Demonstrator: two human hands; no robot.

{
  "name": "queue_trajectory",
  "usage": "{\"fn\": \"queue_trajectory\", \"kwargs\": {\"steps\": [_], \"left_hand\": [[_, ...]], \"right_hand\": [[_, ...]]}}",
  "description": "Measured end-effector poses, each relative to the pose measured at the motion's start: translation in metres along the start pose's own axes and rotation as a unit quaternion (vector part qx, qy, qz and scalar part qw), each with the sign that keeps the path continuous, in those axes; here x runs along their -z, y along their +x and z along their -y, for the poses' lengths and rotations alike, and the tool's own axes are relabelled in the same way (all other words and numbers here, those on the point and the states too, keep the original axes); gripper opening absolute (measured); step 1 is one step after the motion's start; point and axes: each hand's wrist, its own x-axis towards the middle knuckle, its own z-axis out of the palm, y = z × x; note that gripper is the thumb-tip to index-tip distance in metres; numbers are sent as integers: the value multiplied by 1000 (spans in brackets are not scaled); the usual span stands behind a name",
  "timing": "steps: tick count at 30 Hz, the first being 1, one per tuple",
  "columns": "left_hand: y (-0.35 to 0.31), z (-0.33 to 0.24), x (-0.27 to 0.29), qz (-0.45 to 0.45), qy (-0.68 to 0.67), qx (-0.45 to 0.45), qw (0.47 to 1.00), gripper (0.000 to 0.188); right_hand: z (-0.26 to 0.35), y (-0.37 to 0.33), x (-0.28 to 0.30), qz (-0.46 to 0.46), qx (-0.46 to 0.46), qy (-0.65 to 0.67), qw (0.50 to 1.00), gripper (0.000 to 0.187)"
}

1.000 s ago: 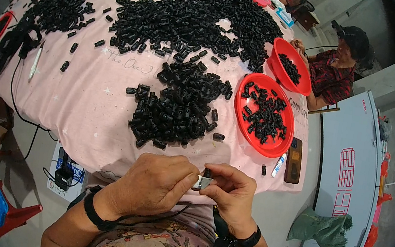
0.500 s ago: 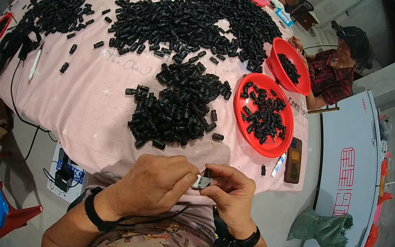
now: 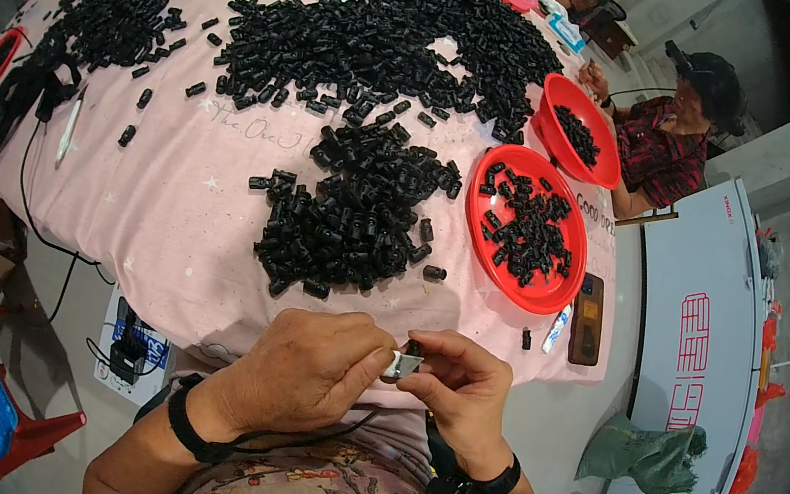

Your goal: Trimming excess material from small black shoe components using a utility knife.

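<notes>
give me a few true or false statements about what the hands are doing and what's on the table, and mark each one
1. Both hands, left hand and right hand, pinch one small part. True.
2. The nearer red tray is empty. False: it holds black pieces.
3. The table cover is pink. True.
4. The black pieces are stacked in neat rows. False: they lie in loose heaps.

A piecework workshop: pink-clothed table (image 3: 169, 205) heaped with small black parts (image 3: 348, 220), red sorting trays (image 3: 526, 228).
</notes>
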Motion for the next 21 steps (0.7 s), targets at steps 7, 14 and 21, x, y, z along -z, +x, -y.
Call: {"fn": "queue_trajectory", "kwargs": {"steps": [7,14,21], "left_hand": [[0,0,-1,-17,5,2,1000,11],[0,0,0,-5,0,-4,1000,10],[0,-1,0,3,6,-1,1000,9]], "right_hand": [[0,0,0,2,-6,10,1000,39],[2,0,0,-1,-19,-22,1000,40],[2,0,0,2,16,-50,999,40]]}}
